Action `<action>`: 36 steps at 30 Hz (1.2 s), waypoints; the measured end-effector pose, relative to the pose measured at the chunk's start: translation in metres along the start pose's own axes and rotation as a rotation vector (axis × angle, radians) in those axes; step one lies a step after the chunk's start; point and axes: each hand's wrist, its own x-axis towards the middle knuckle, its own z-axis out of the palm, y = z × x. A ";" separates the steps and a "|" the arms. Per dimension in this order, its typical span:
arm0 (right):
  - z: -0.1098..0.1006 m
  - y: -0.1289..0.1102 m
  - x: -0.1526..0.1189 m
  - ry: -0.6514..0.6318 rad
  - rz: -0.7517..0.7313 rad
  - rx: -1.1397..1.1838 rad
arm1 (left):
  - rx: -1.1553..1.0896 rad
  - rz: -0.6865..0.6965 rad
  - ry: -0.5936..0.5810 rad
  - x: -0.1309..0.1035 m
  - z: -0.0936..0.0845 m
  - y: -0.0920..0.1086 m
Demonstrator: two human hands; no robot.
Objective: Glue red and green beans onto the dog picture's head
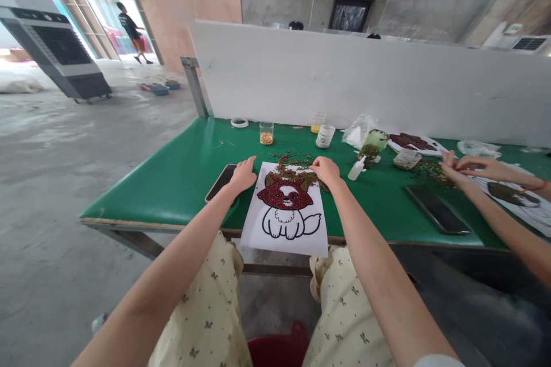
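Paper sheet (286, 218) with a cartoon animal on it lies on the green counter (172, 166), bottom end poking out past the front edge. Head's mostly filled in with dark red bits, ears greenish-brown, while the body and tail are just black outlines on white. Loose red and green bits (297, 159) are scattered over the top of the sheet and the counter behind it.

Left hand (244, 173) is at the sheet's upper left, between it and a dark phone (220, 184). Can't tell if its fingers are shut or a bit apart. Right hand (326, 171) is at the upper right corner, fingertips down by the loose bits; they look close together, but I can't tell if they're pinching anything.

Further back there's a clear cup (266, 136) with orange bits in the bottom, a white ring (239, 123) to its left, and a whitish cup (325, 136) to its right. Small glue bottle (357, 168) leans just right of the right hand, near a greenish jar (373, 146). Over on the right, another person's hands (477, 169) are above the counter, behind a second phone (437, 209).
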 end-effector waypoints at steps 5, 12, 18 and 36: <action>0.000 -0.003 0.002 -0.001 -0.039 0.046 | 0.073 0.013 0.020 -0.001 0.001 0.002; -0.002 0.005 0.004 0.124 -0.036 0.053 | 0.125 0.038 0.022 0.003 0.008 -0.001; 0.000 0.014 0.009 0.180 -0.150 -0.118 | 0.119 0.041 0.013 0.003 0.006 -0.001; 0.048 -0.055 0.060 0.034 -0.517 -0.198 | -0.090 0.140 0.058 -0.030 -0.021 0.020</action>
